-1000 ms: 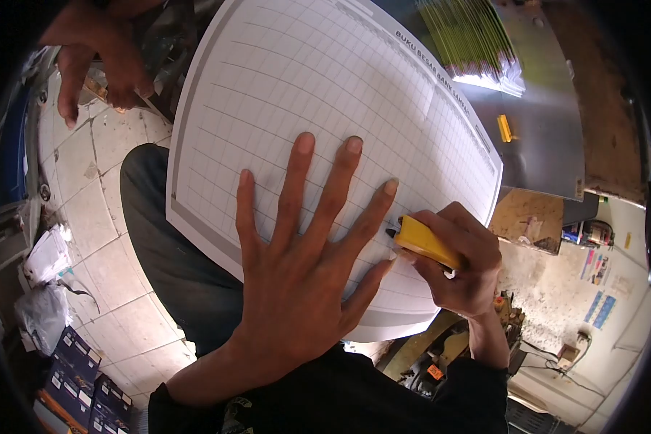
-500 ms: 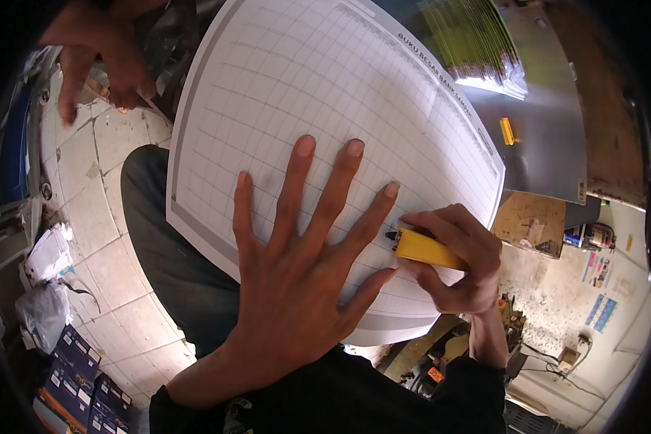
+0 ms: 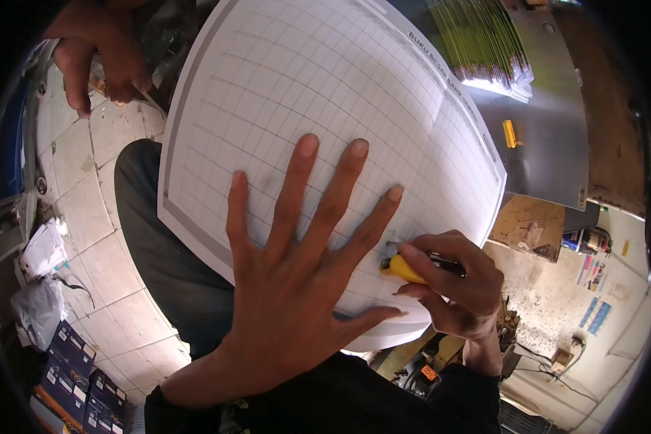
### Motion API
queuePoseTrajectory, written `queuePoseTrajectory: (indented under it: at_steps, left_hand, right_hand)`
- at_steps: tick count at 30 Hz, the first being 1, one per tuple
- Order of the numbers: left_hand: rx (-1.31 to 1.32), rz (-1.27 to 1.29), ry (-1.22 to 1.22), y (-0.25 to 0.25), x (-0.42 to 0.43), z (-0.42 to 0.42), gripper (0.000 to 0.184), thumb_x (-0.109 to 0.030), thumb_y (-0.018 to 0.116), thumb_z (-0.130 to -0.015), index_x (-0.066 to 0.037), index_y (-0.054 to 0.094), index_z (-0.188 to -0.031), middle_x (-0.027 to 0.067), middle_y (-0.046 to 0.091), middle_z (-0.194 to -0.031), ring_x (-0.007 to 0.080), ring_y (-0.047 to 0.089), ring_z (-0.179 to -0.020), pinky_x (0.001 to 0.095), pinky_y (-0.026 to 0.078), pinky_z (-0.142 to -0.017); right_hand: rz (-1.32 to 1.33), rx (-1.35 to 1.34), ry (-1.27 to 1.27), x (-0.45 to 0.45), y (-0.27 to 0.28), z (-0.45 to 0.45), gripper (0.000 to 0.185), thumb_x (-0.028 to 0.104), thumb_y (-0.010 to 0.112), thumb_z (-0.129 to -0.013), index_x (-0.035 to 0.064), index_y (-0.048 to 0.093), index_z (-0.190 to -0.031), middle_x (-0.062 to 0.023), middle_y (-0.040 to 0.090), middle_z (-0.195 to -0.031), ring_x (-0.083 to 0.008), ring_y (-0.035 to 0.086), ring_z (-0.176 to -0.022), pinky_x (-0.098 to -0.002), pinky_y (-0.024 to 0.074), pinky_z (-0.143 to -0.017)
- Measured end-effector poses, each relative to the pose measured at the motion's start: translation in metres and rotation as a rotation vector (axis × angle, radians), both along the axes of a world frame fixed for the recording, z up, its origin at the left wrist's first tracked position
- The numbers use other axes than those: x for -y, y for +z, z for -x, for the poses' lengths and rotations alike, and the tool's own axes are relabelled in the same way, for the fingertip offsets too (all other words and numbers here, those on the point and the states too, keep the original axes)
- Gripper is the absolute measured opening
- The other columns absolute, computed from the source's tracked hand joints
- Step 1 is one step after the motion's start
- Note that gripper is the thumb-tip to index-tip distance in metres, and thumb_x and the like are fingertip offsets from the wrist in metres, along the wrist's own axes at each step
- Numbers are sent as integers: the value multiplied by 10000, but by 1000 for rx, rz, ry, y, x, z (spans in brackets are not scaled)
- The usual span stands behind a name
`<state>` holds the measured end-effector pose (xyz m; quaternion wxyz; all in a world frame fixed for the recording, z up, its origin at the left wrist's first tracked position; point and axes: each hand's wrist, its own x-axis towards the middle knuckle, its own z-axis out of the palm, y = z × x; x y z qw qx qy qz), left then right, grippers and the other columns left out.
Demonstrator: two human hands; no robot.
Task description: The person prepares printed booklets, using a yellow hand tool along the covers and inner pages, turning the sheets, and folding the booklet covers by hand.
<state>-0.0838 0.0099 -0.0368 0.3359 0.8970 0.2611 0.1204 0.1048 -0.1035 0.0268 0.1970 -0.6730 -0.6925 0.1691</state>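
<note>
A large white sheet [image 3: 296, 94] printed with a grid rests over my lap, its heading along the upper right edge. My left hand [image 3: 296, 253] lies spread flat on its lower middle, fingers apart. At the sheet's lower right, my right hand [image 3: 459, 286] is closed around a yellow tool [image 3: 401, 269], which looks like a stapler. The tool's dark tip points left, near my left thumb and index finger. My fingers hide much of its body.
At the upper right, a metal surface [image 3: 550, 145] bears a stack of green-edged booklets [image 3: 477, 43] and a small yellow piece [image 3: 510, 134]. Another person's hands [image 3: 105, 65] show at the upper left. Dark boxes [image 3: 72, 362] and a plastic bag [image 3: 40, 311] lie lower left.
My right hand has turned the yellow tool and shifted it slightly down, so less of it shows. My left thumb reaches further right and lower. The other person's hands have moved slightly.
</note>
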Motion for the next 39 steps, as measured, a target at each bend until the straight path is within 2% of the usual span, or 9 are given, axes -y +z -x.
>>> queuePoseTrajectory:
  at_steps: [10, 13, 16, 17, 19, 22, 24, 29, 39]
  left_hand:
    - [-31, -34, 9, 1, 3, -1, 995, -855, 653, -675, -325, 502, -1504, 118, 221, -1680, 403, 92, -1557, 750, -5, -1155]
    - [-20, -41, 8, 0, 3, -1, 1003, -859, 655, -668, -328, 500, -1506, 112, 218, -1681, 399, 94, -1558, 744, -7, -1160]
    - [-9, -15, 7, 0, 2, -1, 1015, -863, 657, -660, -329, 497, -1508, 108, 219, -1682, 397, 93, -1559, 743, -6, -1162]
    - [0, -14, 6, -2, 3, -1, 1018, -867, 655, -659, -329, 496, -1509, 108, 219, -1682, 398, 92, -1559, 744, -7, -1161]
    - [7, -12, 6, -3, 3, -1, 1021, -871, 653, -658, -329, 495, -1509, 108, 219, -1682, 399, 92, -1558, 745, -7, -1161]
    - [-10, -11, -9, -2, 3, -1, 1020, -874, 650, -662, -329, 495, -1510, 107, 214, -1683, 399, 86, -1559, 748, -8, -1158]
    - [-4, -24, 0, -5, 3, -1, 1009, -872, 645, -674, -329, 493, -1511, 105, 210, -1684, 397, 77, -1560, 753, -7, -1154]
    - [11, -17, -3, -5, 2, -1, 995, -867, 640, -684, -329, 497, -1508, 102, 217, -1682, 394, 84, -1560, 757, -5, -1151]
    - [-18, -53, -2, -2, 2, 0, 928, -827, 622, -735, -335, 492, -1511, 101, 227, -1682, 402, 105, -1555, 732, 12, -1166]
  right_hand:
    - [-65, -80, 173, -10, -7, -15, 451, 207, 861, -720, 114, 774, -1152, -106, 725, -1027, -201, 697, -791, -326, 572, -665]
    - [-24, -190, 199, -8, -8, -21, 344, 183, 834, -814, -4, 758, -1092, -174, 718, -1013, -226, 695, -758, -315, 543, -626]
    - [-70, -392, -19, 6, -13, -19, 372, 196, 703, -956, -92, 676, -1191, -209, 713, -1014, -212, 690, -663, -271, 532, -545]
    - [-9, -653, -227, 10, -6, -13, 349, 104, 687, -950, -101, 644, -1229, -207, 719, -1010, -204, 707, -694, -265, 558, -560]
    - [-18, -857, -325, 14, -9, -13, 363, 12, 677, -949, -108, 590, -1280, -212, 727, -992, -176, 718, -699, -232, 559, -513]
    - [97, -579, -444, 8, 3, 3, 399, -1, 739, -901, -112, 596, -1257, -214, 728, -977, -149, 713, -707, -226, 558, -521]
    - [97, -577, -523, 4, 1, 6, 446, -11, 784, -862, -110, 601, -1256, -192, 735, -913, -119, 699, -682, -212, 552, -516]
    - [155, -771, -479, -5, 2, 3, 294, -83, 750, -856, -115, 583, -1095, -212, 730, -797, -102, 688, -626, -195, 531, -473]
    - [71, -725, -342, 2, -14, -9, 333, -133, 783, -797, -96, 572, -1052, -263, 730, -897, -114, 696, -620, -201, 561, -486]
